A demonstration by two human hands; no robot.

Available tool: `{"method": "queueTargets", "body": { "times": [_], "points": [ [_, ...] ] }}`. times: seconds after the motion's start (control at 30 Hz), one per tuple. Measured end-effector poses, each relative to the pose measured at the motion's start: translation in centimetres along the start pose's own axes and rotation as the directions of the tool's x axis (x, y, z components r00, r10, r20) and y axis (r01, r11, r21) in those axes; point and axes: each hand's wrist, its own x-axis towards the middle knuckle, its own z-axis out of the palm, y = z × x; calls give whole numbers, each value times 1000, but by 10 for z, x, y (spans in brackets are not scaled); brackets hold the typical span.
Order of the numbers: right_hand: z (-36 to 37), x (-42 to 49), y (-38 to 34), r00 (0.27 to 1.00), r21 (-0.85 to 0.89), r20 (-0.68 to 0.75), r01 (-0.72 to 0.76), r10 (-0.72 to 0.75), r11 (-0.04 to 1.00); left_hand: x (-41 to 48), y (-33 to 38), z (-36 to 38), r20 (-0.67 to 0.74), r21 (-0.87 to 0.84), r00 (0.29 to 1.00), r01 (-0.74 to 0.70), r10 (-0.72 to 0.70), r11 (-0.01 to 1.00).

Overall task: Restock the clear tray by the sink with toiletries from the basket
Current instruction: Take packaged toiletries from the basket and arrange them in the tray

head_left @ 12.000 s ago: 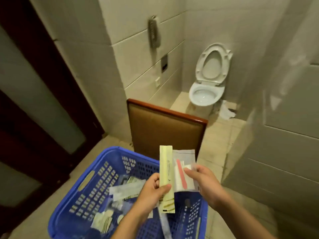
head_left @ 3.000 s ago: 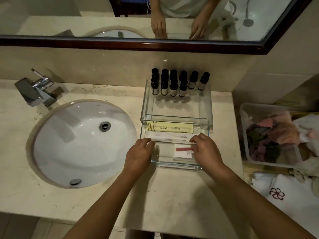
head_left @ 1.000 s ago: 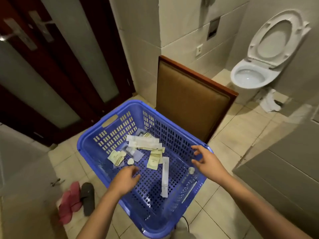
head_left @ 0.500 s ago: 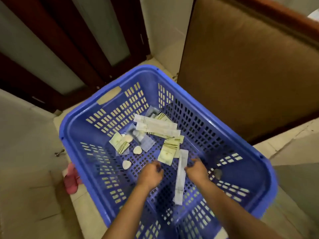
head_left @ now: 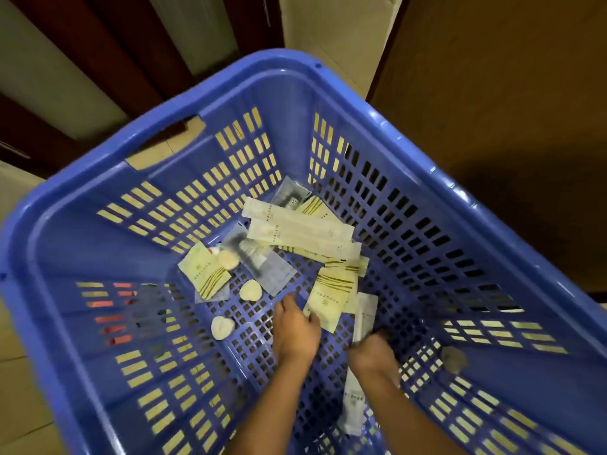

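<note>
The blue plastic basket (head_left: pixel 108 231) fills the view, and both my hands are down inside it. On its bottom lie long white packets (head_left: pixel 295 221), yellow striped sachets (head_left: pixel 205 274), clear packets (head_left: pixel 262 264) and small heart-shaped soaps (head_left: pixel 251 289). My left hand (head_left: pixel 295 330) reaches forward, its fingertips at the lower left edge of a yellow sachet (head_left: pixel 333 295). My right hand (head_left: pixel 374 354), blurred, curls over a long white packet (head_left: pixel 354 400) that runs under it toward me. The clear tray and the sink are out of view.
A brown padded chair back (head_left: pixel 492 126) stands close behind the basket on the right. Dark wooden door frames (head_left: pixel 108 50) with frosted panels are at upper left. Pale floor tiles (head_left: pixel 19 405) show at the left edge.
Earlier I was at the clear tray on the counter, then turned to the basket. In the last second both hands dropped inside it; the left moved to the yellow sachet, the right onto the long packet.
</note>
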Motion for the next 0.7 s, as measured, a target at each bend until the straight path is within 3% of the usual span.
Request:
{"method": "queueTargets", "body": {
  "times": [0.17, 0.4, 0.47, 0.6, 0.7],
  "points": [
    [-4, 7, 6, 998, 59, 16, 66, -67, 996, 16, 2, 0, 54, 29, 997, -51, 49, 998],
    [-28, 7, -1, 939, 238, 4, 334, -345, 912, 32, 5, -3, 77, -15, 993, -92, 93, 996],
    [-35, 10, -8, 930, 315, -4, 350, -368, 882, 35, 7, -1, 69, -38, 995, -71, 74, 997],
    [-37, 19, -22, 926, 424, 47, 321, -374, 847, 35, 14, 4, 15, -262, 999, 46, -44, 964],
    [-31, 25, -28, 921, 426, 88, 308, -379, 850, 31, 15, 11, 5, -285, 997, 72, -74, 956]
  ]
}}
